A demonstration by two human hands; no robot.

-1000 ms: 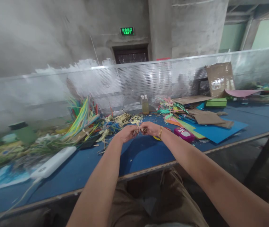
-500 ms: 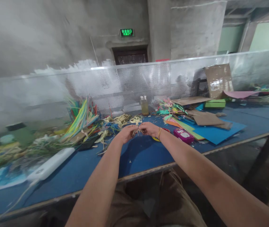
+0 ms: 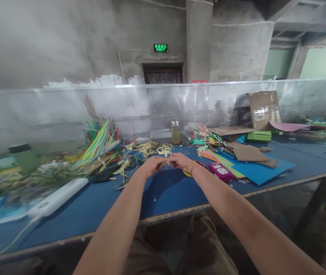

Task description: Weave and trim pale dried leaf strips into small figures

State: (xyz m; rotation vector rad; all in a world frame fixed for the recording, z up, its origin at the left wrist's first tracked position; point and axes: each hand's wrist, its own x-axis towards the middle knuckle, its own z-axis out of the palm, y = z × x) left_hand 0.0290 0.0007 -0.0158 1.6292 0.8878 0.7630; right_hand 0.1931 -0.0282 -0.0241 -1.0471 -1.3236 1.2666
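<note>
My left hand (image 3: 154, 165) and my right hand (image 3: 180, 161) meet above the blue tabletop, fingertips pinched close together. Between them is a small bundle of pale, straw-like strips (image 3: 167, 163), its ends poking out below the fingers. How it is tied or folded is too small to make out. A gold bracelet (image 3: 191, 168) circles my right wrist. Just behind the hands lie loose cream-coloured strips (image 3: 146, 147). Partly hidden by my right wrist is a yellow ring-shaped thing (image 3: 187, 173), with a purple box (image 3: 220, 172) to its right.
A white power strip (image 3: 58, 196) with its cord lies at left, near a bunch of coloured strips (image 3: 100, 145). A glass bottle (image 3: 175, 133) stands behind my hands. Blue card (image 3: 262, 170) and cardboard pieces (image 3: 249, 152) cover the right side. A perforated metal screen (image 3: 163, 103) closes the back.
The view has tilted up slightly, so the background sits lower. Both hands stay together on the pale strips, with only a slight shift of the fingers.
</note>
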